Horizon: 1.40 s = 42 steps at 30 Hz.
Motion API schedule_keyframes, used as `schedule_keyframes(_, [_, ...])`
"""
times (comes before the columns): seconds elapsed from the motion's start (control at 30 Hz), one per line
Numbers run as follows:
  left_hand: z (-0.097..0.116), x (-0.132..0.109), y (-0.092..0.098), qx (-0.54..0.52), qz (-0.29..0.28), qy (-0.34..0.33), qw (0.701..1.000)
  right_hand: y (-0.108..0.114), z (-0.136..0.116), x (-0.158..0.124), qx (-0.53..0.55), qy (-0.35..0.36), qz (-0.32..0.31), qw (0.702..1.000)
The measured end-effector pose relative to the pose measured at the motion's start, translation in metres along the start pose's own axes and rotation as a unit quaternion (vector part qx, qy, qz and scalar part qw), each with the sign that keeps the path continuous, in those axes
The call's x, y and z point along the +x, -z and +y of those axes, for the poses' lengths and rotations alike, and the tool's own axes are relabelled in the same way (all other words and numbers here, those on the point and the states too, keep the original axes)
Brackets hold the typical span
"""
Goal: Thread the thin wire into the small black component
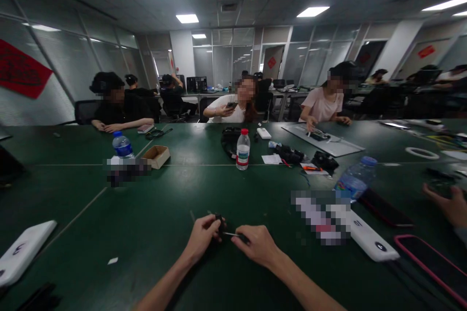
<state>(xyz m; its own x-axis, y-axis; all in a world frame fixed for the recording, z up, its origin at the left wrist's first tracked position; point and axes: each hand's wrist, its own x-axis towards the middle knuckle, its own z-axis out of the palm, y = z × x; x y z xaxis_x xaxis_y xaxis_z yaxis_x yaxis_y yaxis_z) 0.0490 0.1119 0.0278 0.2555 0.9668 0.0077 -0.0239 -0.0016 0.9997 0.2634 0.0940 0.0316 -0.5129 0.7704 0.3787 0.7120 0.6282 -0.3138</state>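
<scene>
Head view: the left grip (202, 238) is clenching a small black object (219, 226) of unclear kind, held just above the green desk (153, 233). The right grip (257, 245) is pinching a thin black-tipped rod (241, 237), its far end close beside that object. A water bottle (242, 149) is standing well ahead, and a co-worker's hand (448, 206) is showing at the right edge.
</scene>
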Motion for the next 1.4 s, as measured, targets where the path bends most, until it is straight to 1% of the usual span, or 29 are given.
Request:
schedule_keyframes(0.1, [-0.001, 0.001, 0.001, -0.047, 0.023, 0.008, 0.999, -0.001, 0.001, 0.001, -0.009, -0.006, -0.008, 1.000])
schedule_keyframes(0.2, [-0.003, 0.002, 0.001, -0.081, 0.032, 0.003, 0.996, -0.002, 0.001, 0.001, -0.026, -0.003, -0.015, 1.000])
schedule_keyframes(0.43, [-0.002, 0.002, -0.001, -0.117, 0.036, 0.036, 0.992, 0.001, -0.004, 0.001, -0.057, -0.009, -0.018, 0.998])
schedule_keyframes(0.63, [-0.003, 0.002, -0.001, -0.151, 0.058, 0.035, 0.986, 0.001, -0.006, 0.002, -0.065, -0.036, -0.031, 0.997])
schedule_keyframes(0.8, [-0.004, 0.002, -0.001, -0.165, 0.059, 0.025, 0.984, -0.001, -0.007, 0.004, -0.082, -0.057, -0.028, 0.995])
schedule_keyframes(1.03, [-0.003, 0.000, -0.002, -0.175, 0.060, 0.010, 0.983, -0.002, -0.010, 0.004, -0.101, -0.069, -0.028, 0.992])
schedule_keyframes(1.2, [-0.006, 0.000, -0.003, -0.176, 0.070, 0.007, 0.982, 0.000, -0.014, 0.005, -0.095, -0.074, -0.028, 0.992])
schedule_keyframes(1.4, [-0.006, 0.001, -0.004, -0.166, 0.070, 0.006, 0.984, -0.004, -0.015, 0.003, -0.093, -0.080, -0.011, 0.992])
